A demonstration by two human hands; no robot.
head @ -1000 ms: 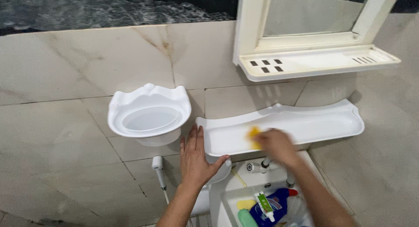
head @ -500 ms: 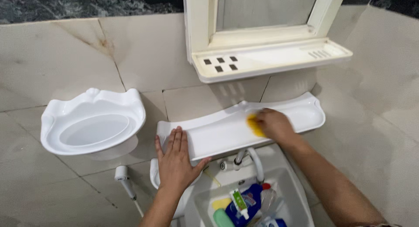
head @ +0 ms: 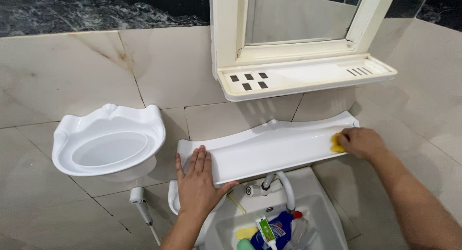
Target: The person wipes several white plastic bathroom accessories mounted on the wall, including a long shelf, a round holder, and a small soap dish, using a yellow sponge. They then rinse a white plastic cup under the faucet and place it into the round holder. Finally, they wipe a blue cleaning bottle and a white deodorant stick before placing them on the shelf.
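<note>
A long white plastic wall shelf point(head: 269, 146) runs across the tiled wall above a sink. My left hand point(head: 197, 180) lies flat on the shelf's left end, fingers spread, holding nothing. My right hand point(head: 362, 143) is closed on a yellow sponge point(head: 335, 143) pressed onto the shelf's right end; most of the sponge is hidden under my fingers.
A white basin-shaped wall holder point(head: 108, 142) hangs at the left. A mirror frame with its own white shelf point(head: 308, 77) sits above. Below are a tap point(head: 284, 187), a sink point(head: 322, 216) holding a tube, a blue pouch and bottles, and a hand sprayer point(head: 139, 199).
My right hand has slid the yellow sponge rightward along the shelf, from its middle to its right end. My left hand has stayed pressed on the left end. The view has shifted.
</note>
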